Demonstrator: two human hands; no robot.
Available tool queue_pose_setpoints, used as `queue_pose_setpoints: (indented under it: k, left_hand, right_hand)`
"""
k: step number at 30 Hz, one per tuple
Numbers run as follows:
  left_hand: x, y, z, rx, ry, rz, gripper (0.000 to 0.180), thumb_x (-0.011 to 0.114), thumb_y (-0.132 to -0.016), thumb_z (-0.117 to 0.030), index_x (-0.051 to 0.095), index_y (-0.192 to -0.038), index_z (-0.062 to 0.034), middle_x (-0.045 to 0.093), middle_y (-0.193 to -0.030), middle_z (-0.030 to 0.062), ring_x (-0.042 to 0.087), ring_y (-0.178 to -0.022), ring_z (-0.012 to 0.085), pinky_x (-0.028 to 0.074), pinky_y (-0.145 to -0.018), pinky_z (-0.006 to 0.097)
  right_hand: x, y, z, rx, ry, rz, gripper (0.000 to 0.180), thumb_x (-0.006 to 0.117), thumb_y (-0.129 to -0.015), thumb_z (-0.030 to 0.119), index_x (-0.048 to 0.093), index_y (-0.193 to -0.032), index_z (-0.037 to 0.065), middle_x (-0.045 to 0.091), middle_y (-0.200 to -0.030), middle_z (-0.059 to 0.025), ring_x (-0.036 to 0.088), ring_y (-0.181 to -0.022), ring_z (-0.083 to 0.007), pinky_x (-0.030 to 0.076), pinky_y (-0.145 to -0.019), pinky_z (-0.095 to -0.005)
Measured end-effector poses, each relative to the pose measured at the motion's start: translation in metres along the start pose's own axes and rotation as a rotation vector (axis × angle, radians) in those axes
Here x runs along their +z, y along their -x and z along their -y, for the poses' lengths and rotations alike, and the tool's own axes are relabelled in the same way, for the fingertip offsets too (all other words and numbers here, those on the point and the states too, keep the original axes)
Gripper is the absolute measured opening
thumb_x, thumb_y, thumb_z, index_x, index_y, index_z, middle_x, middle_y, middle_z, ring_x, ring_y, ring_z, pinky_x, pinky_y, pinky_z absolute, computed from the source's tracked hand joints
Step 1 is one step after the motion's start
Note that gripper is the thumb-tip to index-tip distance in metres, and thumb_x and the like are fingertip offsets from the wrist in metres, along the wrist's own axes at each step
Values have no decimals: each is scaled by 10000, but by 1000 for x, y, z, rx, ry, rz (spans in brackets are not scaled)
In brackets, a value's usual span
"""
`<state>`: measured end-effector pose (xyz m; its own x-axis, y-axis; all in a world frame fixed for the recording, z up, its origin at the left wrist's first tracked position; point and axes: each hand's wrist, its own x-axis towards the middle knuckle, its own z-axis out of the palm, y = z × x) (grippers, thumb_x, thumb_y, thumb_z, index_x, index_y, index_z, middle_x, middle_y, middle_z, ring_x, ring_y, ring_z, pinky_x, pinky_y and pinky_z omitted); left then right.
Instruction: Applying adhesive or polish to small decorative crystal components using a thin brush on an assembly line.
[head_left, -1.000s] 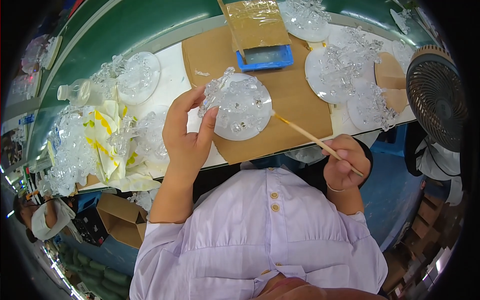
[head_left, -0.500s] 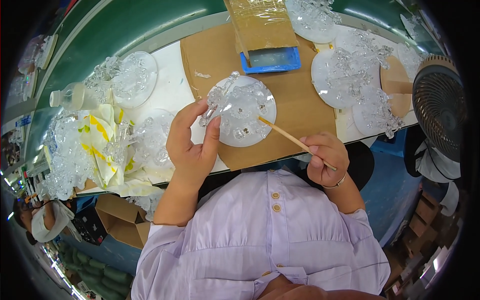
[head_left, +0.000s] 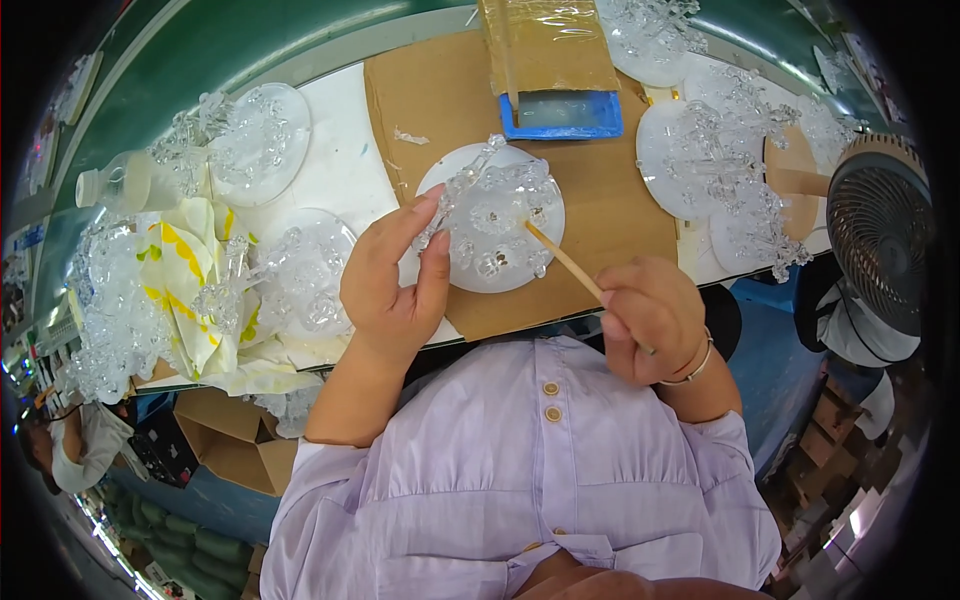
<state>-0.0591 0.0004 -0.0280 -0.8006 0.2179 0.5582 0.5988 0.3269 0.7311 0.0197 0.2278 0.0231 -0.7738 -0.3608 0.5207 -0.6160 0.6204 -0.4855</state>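
Observation:
A white round disc (head_left: 500, 280) lies on brown cardboard in front of me, carrying several clear plastic pieces and small dark spots. My left hand (head_left: 395, 275) is at the disc's left side, thumb and forefinger about a clear branching plastic piece (head_left: 462, 188) that leans over the disc. Part of that piece is hidden by the fingers. In my right hand (head_left: 655, 315) is a thin wooden stick (head_left: 565, 260), pinched near its rear end. The stick slants up to the left, and its yellowish tip meets the clear pieces right of the disc's middle.
Beyond the disc stands a blue tray (head_left: 565, 130) partly covered by a tape-wrapped board (head_left: 560, 60). Clear plastic assemblies on discs (head_left: 285, 150) line both sides. A patterned cloth (head_left: 190, 270) and clear bottle (head_left: 120, 185) sit left; a fan (head_left: 880, 235) stands right.
The stick's tip has shifted slightly on the disc, and my right hand has turned and moved a little up and right. My left hand stays by the clear piece. The whole view has shifted slightly.

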Motion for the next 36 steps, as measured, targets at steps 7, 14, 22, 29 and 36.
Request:
queue_pose_setpoints:
  k: [7, 14, 22, 29, 36]
  left_hand:
    - [1, -5, -1, 56, -31, -5, 311, 671, -774, 46, 622, -1079, 11, 698, -1017, 132, 678, -845, 242, 529, -735, 288]
    - [1, -6, 1, 98, -56, -21, 321, 677, -763, 46, 630, -1079, 4, 701, -1010, 126, 685, -811, 233, 529, -706, 280]
    - [2, -7, 1, 85, -45, -23, 319, 691, -753, 39, 640, -1065, -4, 706, -986, 117, 686, -798, 231, 529, -691, 279]
    - [2, -7, 2, 92, -53, -32, 331, 695, -746, 42, 636, -1067, -11, 707, -976, 111, 686, -795, 230, 529, -696, 279]
    - [2, -7, 1, 84, -29, -22, 327, 694, -745, 41, 638, -1062, -19, 704, -992, 103, 683, -810, 231, 530, -695, 283]
  right_hand:
    - [0, -14, -16, 234, -198, -137, 102, 485, -954, 86, 491, -962, -16, 592, -760, -138, 554, -570, -165, 441, -500, -268]
    - [8, -24, -20, 318, -260, -114, 112, 504, -961, 90, 494, -935, -19, 588, -726, -135, 523, -529, -99, 415, -485, -217]
    - [24, -32, -9, 160, -298, -127, 117, 558, -930, 74, 493, -921, -23, 582, -701, -128, 574, -562, -146, 449, -504, -241]
    - [25, -46, -3, 2, -64, -114, 104, 575, -905, 44, 487, -914, -11, 584, -709, -119, 585, -560, -217, 455, -498, -285]
    - [32, -21, 0, -262, -16, 64, 245, 688, -831, 134, 493, -909, 8, 613, -818, -142, 580, -564, -243, 438, -464, -325]
